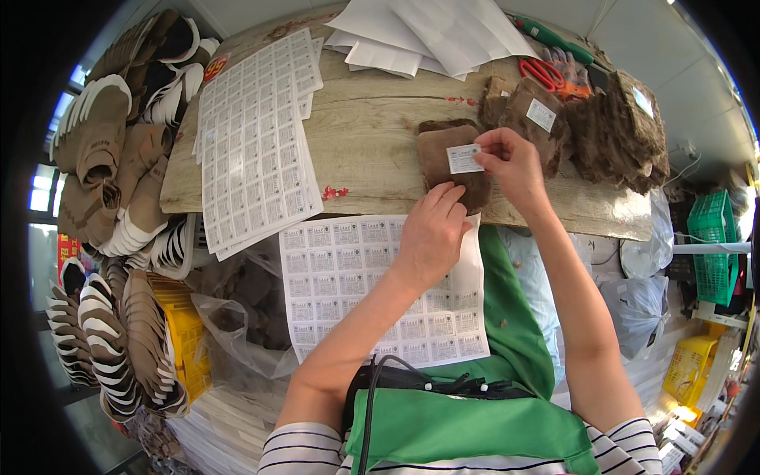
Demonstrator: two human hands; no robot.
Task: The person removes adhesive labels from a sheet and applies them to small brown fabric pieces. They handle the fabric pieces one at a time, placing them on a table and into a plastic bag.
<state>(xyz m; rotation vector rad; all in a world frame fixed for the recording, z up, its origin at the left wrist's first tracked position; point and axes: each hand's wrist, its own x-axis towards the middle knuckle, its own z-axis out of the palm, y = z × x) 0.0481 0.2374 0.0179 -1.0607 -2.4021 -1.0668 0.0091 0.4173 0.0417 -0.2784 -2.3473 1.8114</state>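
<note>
Between its thumb and index finger, my right hand pinches the right edge of a small white printed label. The label lies over a brown plush fabric piece at the table's front edge. My left hand has its fingertips on the lower part of that piece; its thumb is mostly hidden. Beneath my left hand and forearm, a sheet of printed labels spreads over my lap, on the green apron. Some fabric pieces to the right bear labels, one of them on a brown furry piece.
More label sheets overlap the table's left side. White papers lie at the back. Red-handled scissors, a glove and a green tool sit beyond a furry stack. Stacked brown shoe uppers crowd the left, near a yellow basket.
</note>
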